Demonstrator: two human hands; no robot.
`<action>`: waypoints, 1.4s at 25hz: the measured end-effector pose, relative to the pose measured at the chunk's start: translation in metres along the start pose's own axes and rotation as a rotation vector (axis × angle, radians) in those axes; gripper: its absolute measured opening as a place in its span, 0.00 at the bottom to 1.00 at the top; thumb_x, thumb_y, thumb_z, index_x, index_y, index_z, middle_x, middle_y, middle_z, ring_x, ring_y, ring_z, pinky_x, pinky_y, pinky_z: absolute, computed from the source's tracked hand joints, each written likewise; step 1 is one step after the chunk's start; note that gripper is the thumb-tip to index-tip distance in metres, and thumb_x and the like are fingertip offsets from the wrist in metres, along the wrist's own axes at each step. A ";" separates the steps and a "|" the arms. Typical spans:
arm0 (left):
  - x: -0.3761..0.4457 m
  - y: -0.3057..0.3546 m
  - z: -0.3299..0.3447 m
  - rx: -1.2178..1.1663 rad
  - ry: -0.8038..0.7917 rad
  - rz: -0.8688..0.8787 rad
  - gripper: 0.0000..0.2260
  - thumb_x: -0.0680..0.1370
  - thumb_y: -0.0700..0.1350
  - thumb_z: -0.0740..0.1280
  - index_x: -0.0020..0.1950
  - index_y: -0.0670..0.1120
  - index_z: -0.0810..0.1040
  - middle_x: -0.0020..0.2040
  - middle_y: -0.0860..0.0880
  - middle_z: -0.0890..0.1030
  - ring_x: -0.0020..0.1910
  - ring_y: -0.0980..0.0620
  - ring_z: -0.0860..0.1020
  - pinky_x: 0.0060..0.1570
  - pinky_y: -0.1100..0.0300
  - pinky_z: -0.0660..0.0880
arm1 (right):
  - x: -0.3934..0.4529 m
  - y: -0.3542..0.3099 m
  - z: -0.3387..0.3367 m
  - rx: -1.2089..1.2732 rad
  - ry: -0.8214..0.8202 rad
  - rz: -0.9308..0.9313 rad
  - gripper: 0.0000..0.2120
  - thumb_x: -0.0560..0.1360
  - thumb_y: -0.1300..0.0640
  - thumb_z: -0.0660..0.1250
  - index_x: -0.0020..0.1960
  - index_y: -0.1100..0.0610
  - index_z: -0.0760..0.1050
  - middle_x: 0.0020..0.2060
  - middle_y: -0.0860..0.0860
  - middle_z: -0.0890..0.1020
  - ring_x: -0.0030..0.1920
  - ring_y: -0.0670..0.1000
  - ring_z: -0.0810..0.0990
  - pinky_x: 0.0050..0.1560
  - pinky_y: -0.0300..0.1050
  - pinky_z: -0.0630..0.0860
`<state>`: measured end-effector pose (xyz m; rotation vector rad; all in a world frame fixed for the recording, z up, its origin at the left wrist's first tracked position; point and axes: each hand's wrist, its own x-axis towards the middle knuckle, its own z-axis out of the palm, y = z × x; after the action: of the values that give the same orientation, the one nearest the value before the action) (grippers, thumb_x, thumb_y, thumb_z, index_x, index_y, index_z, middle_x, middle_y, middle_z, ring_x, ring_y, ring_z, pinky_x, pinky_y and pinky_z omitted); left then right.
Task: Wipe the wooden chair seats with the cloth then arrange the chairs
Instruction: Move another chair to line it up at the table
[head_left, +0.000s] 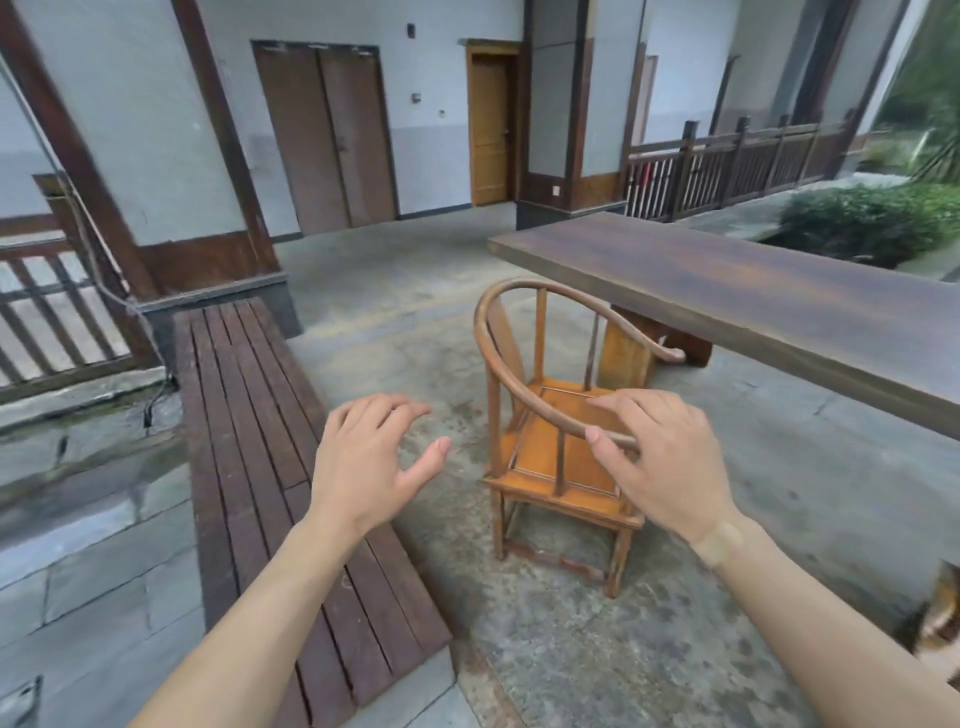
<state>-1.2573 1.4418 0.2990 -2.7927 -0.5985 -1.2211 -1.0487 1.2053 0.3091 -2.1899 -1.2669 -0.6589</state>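
Chair (558, 415) sits centre frame beside the long worktop (753, 301), curved rail running toward lower right. Right hand (657, 457) is nearer, fingers loose over the rail; left hand (371, 457) hovers empty, well left.

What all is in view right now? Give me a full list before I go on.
chair: one, orange-brown wood with curved back rail, centre, beside the table end
table: one, long dark brown slab, right
bench: one, dark red-brown slats, left of the chair
railings: dark wood, far right, and another at left edge
doors: dark brown double door and a yellow-brown single door, back wall
shrub: green, far right
cloth: none visible
left hand: open, empty, left of the chair
right hand: fingers spread at the chair's back rail
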 end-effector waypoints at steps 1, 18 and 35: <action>0.005 -0.011 0.002 0.006 0.009 -0.005 0.22 0.77 0.64 0.60 0.56 0.50 0.82 0.54 0.51 0.83 0.56 0.48 0.80 0.59 0.52 0.69 | 0.010 -0.004 0.009 -0.004 0.007 -0.005 0.19 0.78 0.39 0.56 0.59 0.47 0.79 0.55 0.45 0.82 0.59 0.51 0.78 0.56 0.51 0.72; 0.134 -0.099 0.144 0.032 0.019 -0.070 0.21 0.77 0.63 0.59 0.56 0.50 0.82 0.54 0.52 0.83 0.56 0.48 0.79 0.59 0.50 0.70 | 0.180 0.063 0.151 0.053 0.015 -0.070 0.18 0.78 0.41 0.57 0.58 0.48 0.78 0.54 0.47 0.82 0.59 0.52 0.78 0.56 0.53 0.73; 0.339 -0.192 0.305 0.178 0.028 -0.165 0.20 0.79 0.62 0.58 0.56 0.50 0.82 0.54 0.53 0.83 0.57 0.51 0.78 0.60 0.53 0.68 | 0.437 0.172 0.331 0.215 -0.024 -0.193 0.20 0.78 0.40 0.56 0.59 0.49 0.79 0.56 0.48 0.83 0.60 0.53 0.79 0.57 0.55 0.75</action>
<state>-0.9038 1.7877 0.3075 -2.6190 -0.9029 -1.1666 -0.6531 1.6216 0.3075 -1.9231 -1.5014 -0.5425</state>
